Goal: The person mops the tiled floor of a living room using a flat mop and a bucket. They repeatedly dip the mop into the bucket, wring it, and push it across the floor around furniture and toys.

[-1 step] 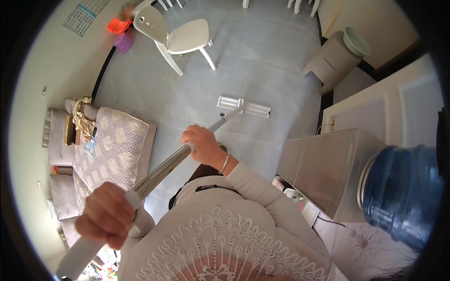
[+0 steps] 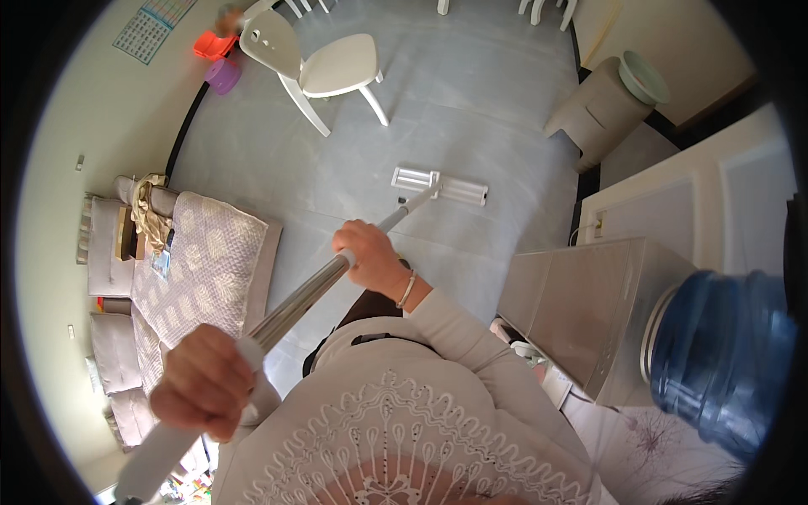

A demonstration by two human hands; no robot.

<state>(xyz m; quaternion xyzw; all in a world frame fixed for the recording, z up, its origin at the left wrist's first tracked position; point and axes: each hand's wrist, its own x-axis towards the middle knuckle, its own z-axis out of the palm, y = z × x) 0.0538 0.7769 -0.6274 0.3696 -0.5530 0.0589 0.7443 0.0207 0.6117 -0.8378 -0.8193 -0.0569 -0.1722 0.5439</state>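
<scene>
A flat mop with a long silver-and-white pole (image 2: 305, 295) runs diagonally from the lower left up to the middle of the floor. Its wide white mop head (image 2: 461, 190) lies on the grey floor ahead of me. Near the top end, my left hand (image 2: 202, 383) is wrapped round the pole, just below a thick light-grey grip (image 2: 160, 461). Further down, my right hand (image 2: 370, 259), with a bracelet at the wrist, closes round the pole beside a white collar. Parts of both hands' fingers are hidden behind the pole.
A white chair (image 2: 341, 67) stands beyond the mop head. On the left is a sofa with a quilted cover (image 2: 210, 261). At right stand a beige stool (image 2: 593, 109) with a green basin (image 2: 644, 77), and a cabinet (image 2: 572, 307) beside a blue water bottle (image 2: 724, 353).
My left hand and the pole's top end have shifted slightly to the right. The mop head has moved a little away from me. Both hands keep their hold.
</scene>
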